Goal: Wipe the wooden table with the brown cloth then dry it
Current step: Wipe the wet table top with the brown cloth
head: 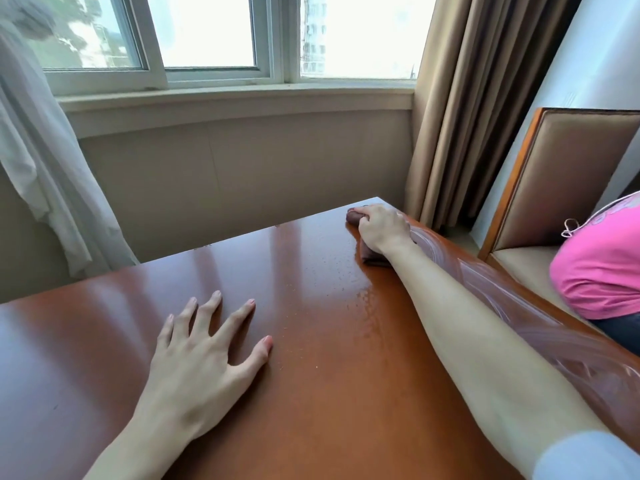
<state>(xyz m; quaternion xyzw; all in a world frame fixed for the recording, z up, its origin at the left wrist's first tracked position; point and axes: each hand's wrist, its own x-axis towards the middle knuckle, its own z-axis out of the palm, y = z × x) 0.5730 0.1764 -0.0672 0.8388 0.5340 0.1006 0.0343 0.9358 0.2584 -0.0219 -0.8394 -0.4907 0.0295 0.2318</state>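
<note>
- Clearly, we were in the wet-wiping step: our right hand [381, 230] clenched the bunched brown cloth [372, 256] and pressed it onto the wooden table [311, 375] at its far right corner.
- Our left hand [204, 344] lay flat on the near left part of the top, fingers spread and grasping nothing, apparently as a brace.
- A streak of fine droplets shone just left of our right forearm, so we judged that strip wiped, while the left half looked dry and not yet covered.
- Next, we judged, the cloth needed dragging back across the top toward the left in overlapping passes; drying had not begun.
- The cloth sat close to both the far and right edges, so little room remained there; the curtain [485, 98] and chair [561, 174] stood just beyond. Open surface lay leftward and nearer.
</note>
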